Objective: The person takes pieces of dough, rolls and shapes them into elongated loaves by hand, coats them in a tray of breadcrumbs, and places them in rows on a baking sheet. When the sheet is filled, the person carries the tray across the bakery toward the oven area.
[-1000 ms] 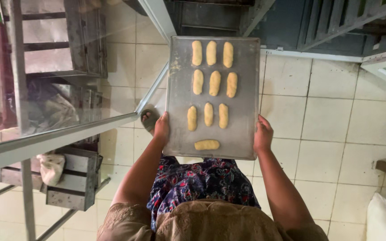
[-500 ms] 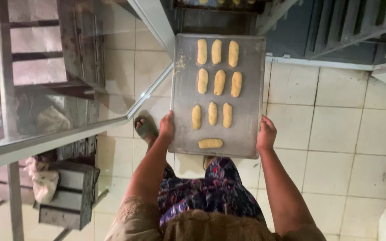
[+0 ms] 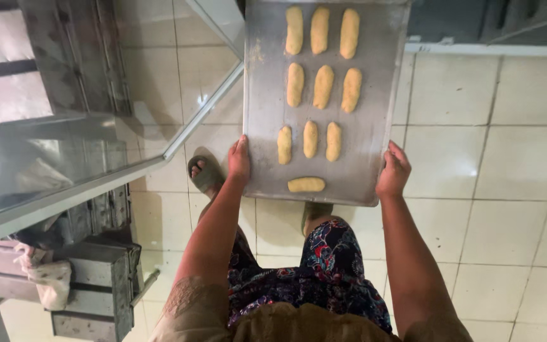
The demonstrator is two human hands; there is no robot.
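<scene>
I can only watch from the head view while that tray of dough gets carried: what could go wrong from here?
The left hand and right hand grip only the near corners of the metal tray, so its far end could dip and the dough pieces slide. The glass-topped table edge sits close to the tray's left side; a bump seems possible. The tray hides the tiled floor ahead.

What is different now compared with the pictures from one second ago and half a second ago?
The metal tray has travelled forward toward the dark rack ahead; its far edge now reaches the top of the view. The person has stepped on, the sandalled foot ahead on the tiles. Unchanged: the left hand and right hand grip the tray's near corners, and the ten dough pieces lie in the same rows, one crosswise near the front.
</scene>
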